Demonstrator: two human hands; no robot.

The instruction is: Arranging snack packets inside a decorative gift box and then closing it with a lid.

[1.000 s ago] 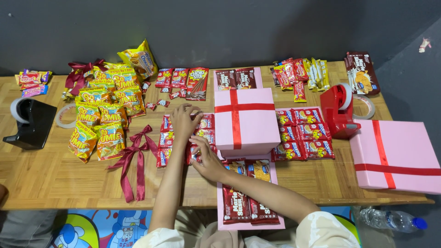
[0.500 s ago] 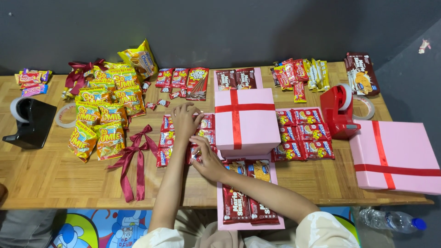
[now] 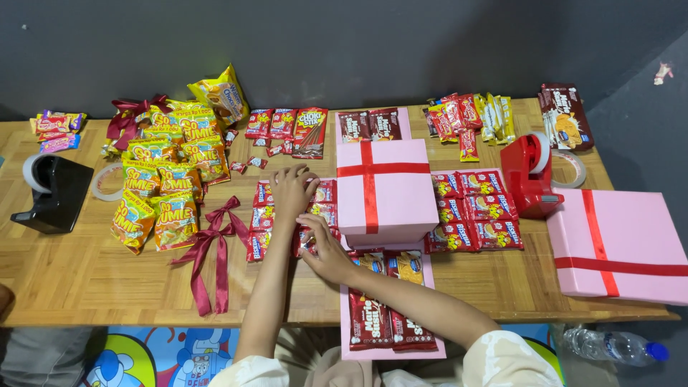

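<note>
red snack packets (image 3: pixel 315 215) under both hands

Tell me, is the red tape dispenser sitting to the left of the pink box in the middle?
No, the red tape dispenser stands on the right of the middle pink box; a black dispenser is at left.

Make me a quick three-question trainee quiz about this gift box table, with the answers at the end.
1. True or false: the left hand rests on the red snack packets left of the pink box.
2. Which tape dispenser stands nearer the pink lid: A) the black tape dispenser, B) the red tape dispenser?
3. Fill in: the loose bow beside the yellow snack bags is a dark red ____.

Key:
1. True.
2. B.
3. Ribbon.
</note>
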